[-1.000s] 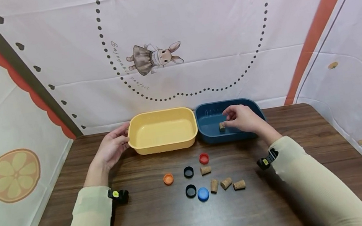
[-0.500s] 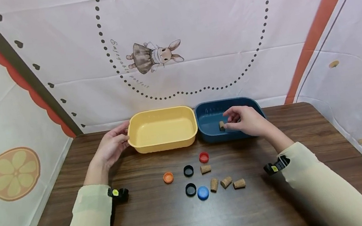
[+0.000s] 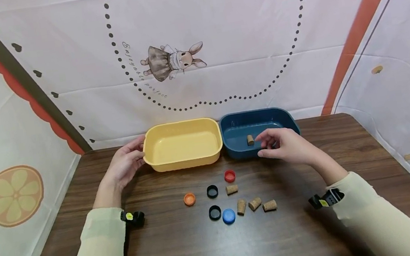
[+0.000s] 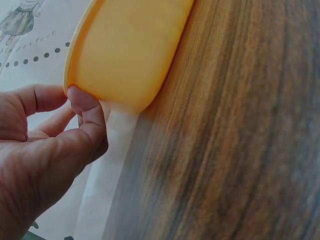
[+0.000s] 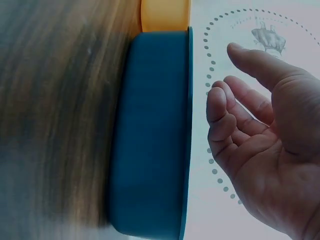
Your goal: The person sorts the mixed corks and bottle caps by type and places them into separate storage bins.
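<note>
At the left end of the yellow plastic bin [image 3: 184,164], my left hand [image 3: 125,165] holds the rim, the thumb and index finger meeting at the edge in the left wrist view. My right hand [image 3: 286,146] hovers over the front right rim of the dark blue bin [image 3: 242,154] with nothing in its fingers; the right wrist view shows thumb and fingers apart. One cork [image 3: 250,140] stands inside the blue bin, just left of the right fingertips. Several more corks lie on the table, among them a cork [image 3: 269,206] at the right and another cork [image 3: 231,190] near the middle.
Loose bottle caps lie among the corks: a red cap [image 3: 229,176], an orange cap [image 3: 189,199], a blue cap [image 3: 229,216], a black cap [image 3: 212,191] and a second black cap [image 3: 214,212]. Behind the wooden table [image 3: 175,250] hangs a printed cloth [image 3: 246,30].
My right hand has let go of the cork in the blue bin and drawn back toward the front right rim, its thumb and fingers spreading. The left hand stays at the yellow bin.
</note>
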